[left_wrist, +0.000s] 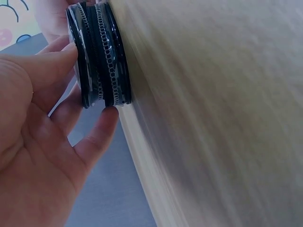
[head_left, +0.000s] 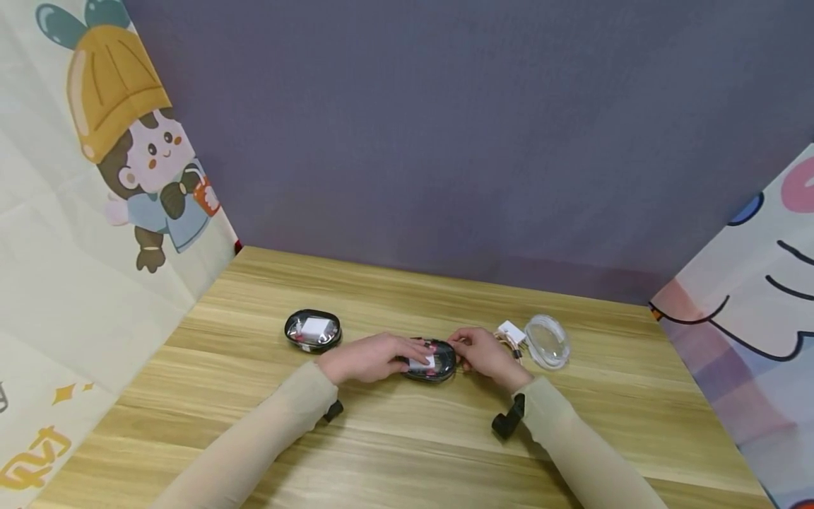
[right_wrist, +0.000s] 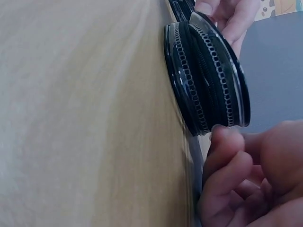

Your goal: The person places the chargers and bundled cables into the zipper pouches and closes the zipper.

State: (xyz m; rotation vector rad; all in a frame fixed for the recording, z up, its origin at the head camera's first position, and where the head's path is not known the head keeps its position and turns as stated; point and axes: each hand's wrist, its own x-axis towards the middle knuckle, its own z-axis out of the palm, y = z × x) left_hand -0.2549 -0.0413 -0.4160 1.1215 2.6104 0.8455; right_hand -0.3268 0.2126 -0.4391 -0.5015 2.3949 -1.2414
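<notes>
A small oval zippered case [head_left: 445, 362] with clear faces and black trim lies on the wooden table in front of me. My left hand [head_left: 378, 355] holds it from the left, fingers across its top face. In the left wrist view, the thumb is on the case's [left_wrist: 98, 56] upper face and other fingers reach its end. At the opposite end is my right hand [head_left: 486, 351], thumb and curled forefinger pinching at the zipper seam. The right wrist view shows those fingertips right at the lower end of the case [right_wrist: 203, 75]; they hide what is between them.
A second similar case [head_left: 313, 329] with a white label lies left of my left hand. Beyond my right hand are a white rectangular piece [head_left: 511, 332], thin coloured wires [head_left: 506, 343] and a coiled white cable [head_left: 564, 345]. A grey cloth wall [head_left: 432, 141] stands behind the table.
</notes>
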